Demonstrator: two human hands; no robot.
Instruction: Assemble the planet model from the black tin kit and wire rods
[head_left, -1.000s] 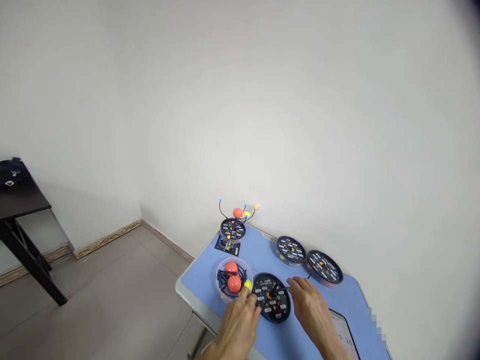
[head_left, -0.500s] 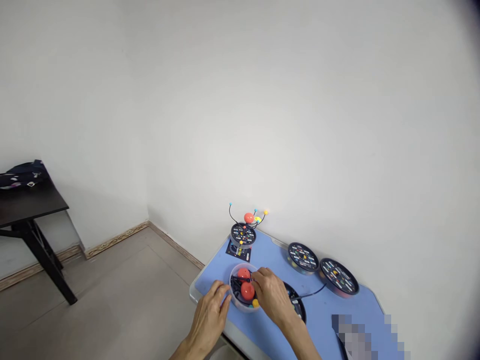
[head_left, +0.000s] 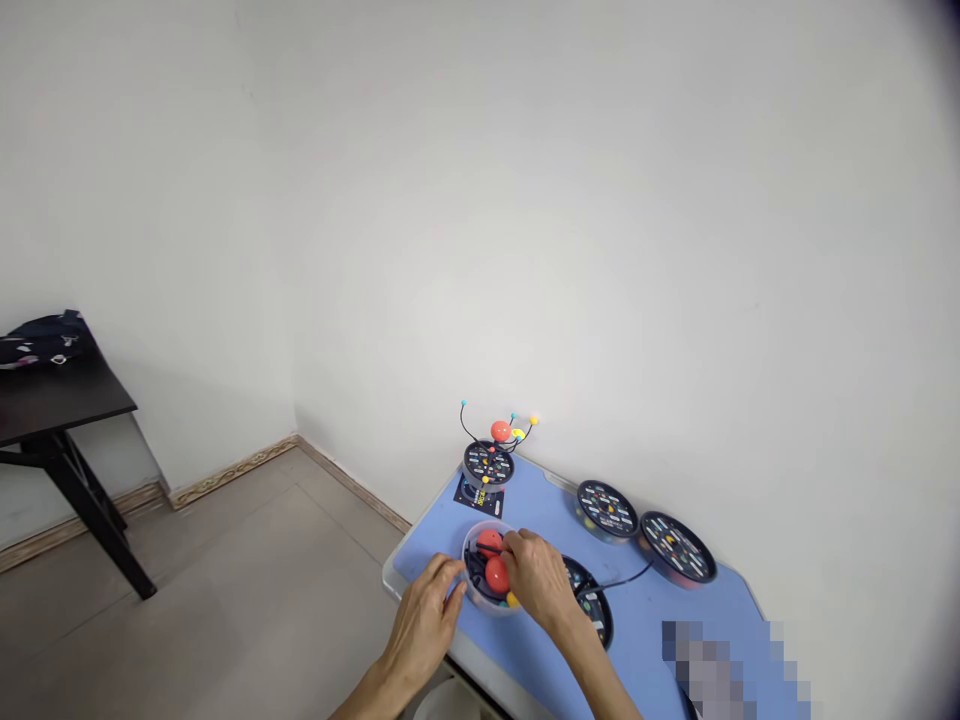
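A clear round plastic bowl (head_left: 493, 608) stands on the blue table, holding two red balls (head_left: 497, 575), black curved rods and a small yellow ball (head_left: 513, 599). My right hand (head_left: 538, 582) reaches over the bowl's right side, its fingers pinched on a thin black rod (head_left: 489, 547) that crosses above one red ball. On the left, my left hand (head_left: 421, 622) has thumb and fingers apart, fingertips at the bowl's rim. Partly behind my right forearm lies a black printed disc (head_left: 597, 606) with a black rod across it.
At the back of the blue table (head_left: 525, 660) stands an assembled planet model (head_left: 489, 463) beside a dark printed card (head_left: 469, 497). Two lidded round tubs (head_left: 607, 510) sit along the wall. A pixelated patch covers the table's right front. Far left is a black table (head_left: 67, 400).
My right hand has shifted slightly, and the rod at its fingertips now shows more plainly over the red ball. My left hand stays by the bowl. The view has moved a little.
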